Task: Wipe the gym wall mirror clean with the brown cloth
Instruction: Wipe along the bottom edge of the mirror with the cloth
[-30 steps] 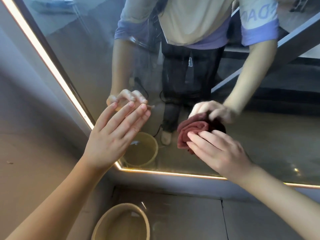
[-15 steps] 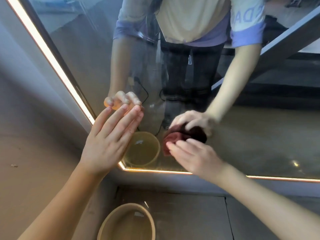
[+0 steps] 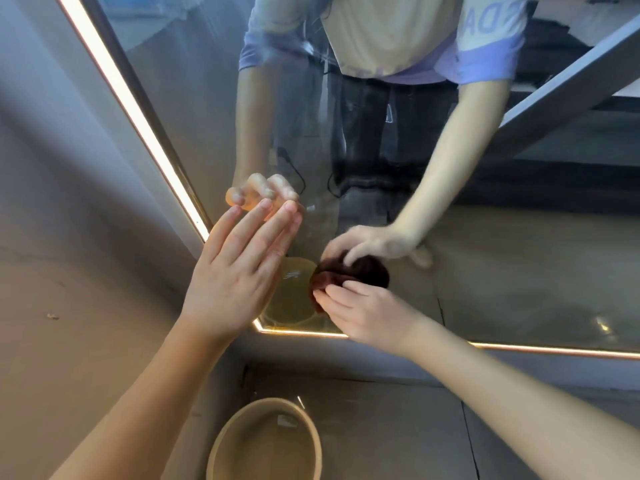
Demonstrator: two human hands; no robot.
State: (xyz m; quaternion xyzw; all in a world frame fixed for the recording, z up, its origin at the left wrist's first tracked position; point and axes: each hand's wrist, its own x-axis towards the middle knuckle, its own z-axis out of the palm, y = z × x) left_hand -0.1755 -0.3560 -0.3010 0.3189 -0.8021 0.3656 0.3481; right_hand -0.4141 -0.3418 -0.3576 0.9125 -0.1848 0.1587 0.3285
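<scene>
The wall mirror (image 3: 502, 271) fills the upper right, edged by a lit strip along its left and bottom sides. A bunched brown cloth (image 3: 323, 284) is pressed on the glass near the mirror's lower left corner. My right hand (image 3: 363, 313) grips the cloth from below with curled fingers. My left hand (image 3: 239, 271) lies flat with straight fingers on the glass just left of the cloth, beside the lit left edge. Both hands and the cloth are doubled in the reflection.
A round tan bucket (image 3: 266, 441) stands on the floor below the mirror corner, and its reflection shows in the glass between my hands. Grey wall (image 3: 69, 237) runs along the left. The reflection shows a person's torso and a slanted beam.
My right hand has slid the cloth left and down along the glass towards the mirror's lower left corner. My left hand stays flat on the mirror in about the same spot.
</scene>
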